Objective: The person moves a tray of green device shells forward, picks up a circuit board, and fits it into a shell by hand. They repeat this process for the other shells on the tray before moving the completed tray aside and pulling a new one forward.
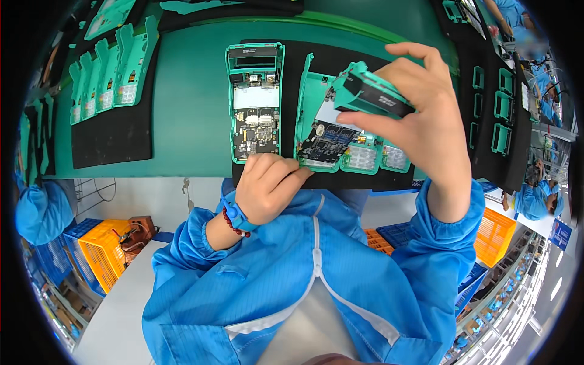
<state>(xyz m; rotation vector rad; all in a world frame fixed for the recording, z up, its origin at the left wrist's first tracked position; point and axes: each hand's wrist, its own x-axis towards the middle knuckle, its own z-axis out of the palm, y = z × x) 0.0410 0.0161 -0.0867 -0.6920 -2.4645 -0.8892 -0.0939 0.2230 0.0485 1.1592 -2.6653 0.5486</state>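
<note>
My right hand (426,115) holds up a teal and black device housing (371,91), gripped between thumb and fingers above the bench. My left hand (271,182), with a blue wrist strap and a red bead bracelet, rests curled at the near edge of a black mat (340,55), its fingertips touching the lower corner of a tilted teal frame with a circuit board (325,143). Left of that frame lies another open teal device with an exposed circuit board (255,100). Beside the tilted frame sit two teal keypad pieces (377,157).
A second black mat (112,131) at left carries several teal housings (112,73). More teal parts sit on a black strip (496,115) at right. Orange crates (103,249) and blue crates (398,234) stand on the floor. Other people in blue coats (535,198) work nearby.
</note>
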